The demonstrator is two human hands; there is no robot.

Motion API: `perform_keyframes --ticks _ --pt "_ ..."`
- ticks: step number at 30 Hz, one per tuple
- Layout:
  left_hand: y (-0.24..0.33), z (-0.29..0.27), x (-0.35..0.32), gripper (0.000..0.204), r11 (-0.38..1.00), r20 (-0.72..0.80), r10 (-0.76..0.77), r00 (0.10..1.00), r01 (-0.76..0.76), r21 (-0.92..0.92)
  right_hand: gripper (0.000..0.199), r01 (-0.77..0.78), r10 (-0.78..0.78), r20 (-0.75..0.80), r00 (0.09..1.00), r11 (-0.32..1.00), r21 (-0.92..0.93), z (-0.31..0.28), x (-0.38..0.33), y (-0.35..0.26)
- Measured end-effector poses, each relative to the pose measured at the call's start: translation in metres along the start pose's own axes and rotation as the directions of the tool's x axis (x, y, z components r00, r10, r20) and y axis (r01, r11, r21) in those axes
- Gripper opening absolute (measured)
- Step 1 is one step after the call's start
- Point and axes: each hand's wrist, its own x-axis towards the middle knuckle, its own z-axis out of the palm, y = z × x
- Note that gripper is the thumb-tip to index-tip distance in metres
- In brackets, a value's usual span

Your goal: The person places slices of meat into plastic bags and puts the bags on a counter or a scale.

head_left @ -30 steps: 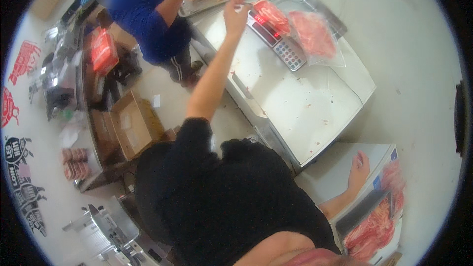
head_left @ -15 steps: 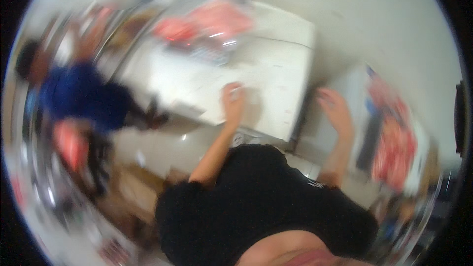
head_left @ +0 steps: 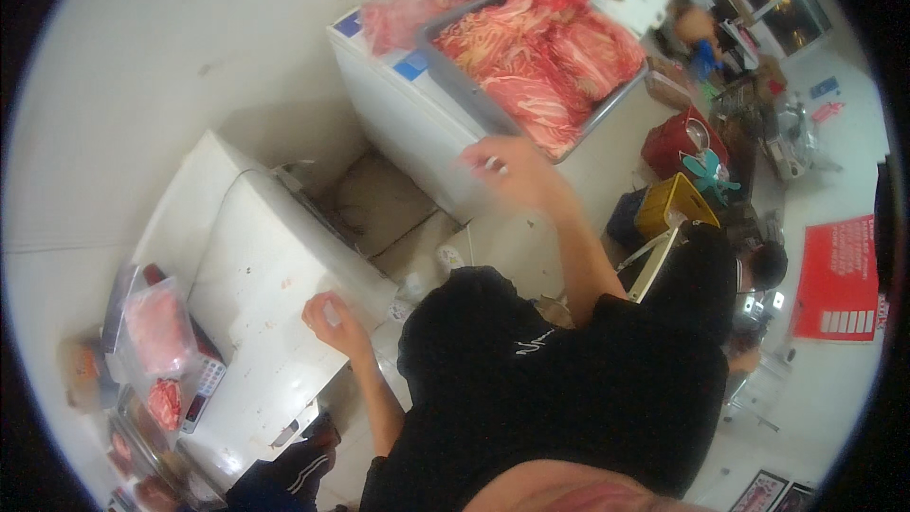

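My left hand [head_left: 336,324] is over the near edge of a white chest-like top [head_left: 256,313], its fingers curled around a small whitish thing too small to name. My right hand [head_left: 517,171], smeared by motion, reaches toward the near corner of a grey tray [head_left: 455,81] heaped with thin-sliced red and white meat [head_left: 550,66]. Its fingers look stretched out, with a small pale spot among them that I cannot make out. The tray rests on a second white chest [head_left: 398,104], beside a clear bag of meat [head_left: 398,14].
A scale [head_left: 204,389] and a bagged pink meat pack [head_left: 156,327] lie on the left chest. A gap separates the chests. At right stand a yellow crate [head_left: 668,204] and a red bucket [head_left: 678,142]. A person's dark striped sleeve [head_left: 284,479] shows at lower left.
My view has swung to the right, bringing the meat tray from the right rim to the upper middle. My right hand now reaches toward the tray; my left stays over the first chest.
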Motion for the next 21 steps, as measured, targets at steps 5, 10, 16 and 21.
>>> perform_keyframes --ticks 5,10,16,21 --pt "0.035 0.050 0.029 0.005 0.998 0.003 0.064 0.998 -0.064 -0.016 0.037 -0.125 0.006 -0.337 0.941 0.935 -0.333 -0.084 0.006 0.073" --pt "0.074 0.102 0.032 0.006 0.988 -0.069 0.027 0.997 -0.037 -0.147 0.061 -0.142 -0.086 -0.321 0.943 0.769 -0.623 -0.135 0.037 0.122" --pt "0.095 0.134 0.021 0.010 0.998 -0.007 0.037 0.999 -0.037 -0.054 0.065 -0.085 0.017 -0.119 0.993 0.799 -0.596 -0.162 0.049 0.120" --pt "0.079 0.126 0.007 0.006 1.000 -0.048 0.016 0.999 -0.017 -0.023 0.044 0.028 -0.092 -0.063 0.994 0.751 -0.660 -0.174 0.059 0.196"
